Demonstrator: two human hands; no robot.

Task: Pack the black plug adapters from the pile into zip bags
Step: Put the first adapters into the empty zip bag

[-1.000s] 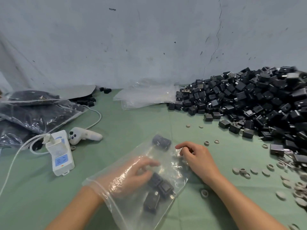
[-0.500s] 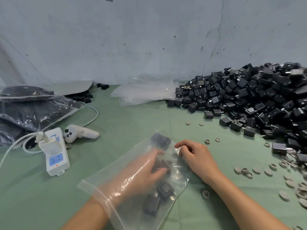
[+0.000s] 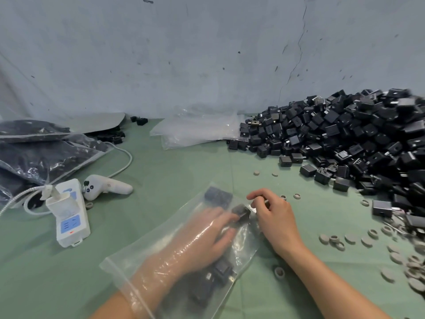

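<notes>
The zip bag (image 3: 170, 233) lies flat on the green bench (image 3: 184, 166) at 6 o'clock, its mouth toward the person. The left hand (image 3: 202, 240) is inside it up to the forearm, with its fingers reaching to 1 o'clock and touching a black plug adapter (image 3: 242, 212). Blur hides whether they grip it. A second adapter (image 3: 218, 196) sits in the bag's far corner at 12 o'clock of that hand, and more adapters (image 3: 220, 270) lie beneath the hand at 5 o'clock. The right hand (image 3: 273, 219) is outside the bag at 3 o'clock of the left hand, its fingers curled and pinching the bag's far right edge just beside the touched adapter. The pile (image 3: 345, 139) of black adapters is heaped at 2 o'clock against the wall, well apart from both hands. Grey rings (image 3: 345, 238) are scattered at 3 to 4 o'clock. Empty clear bags (image 3: 195, 130) lie at 12 o'clock, filled bags (image 3: 41, 155) at 10 o'clock, and a white power strip (image 3: 69, 217) at 9 o'clock
</notes>
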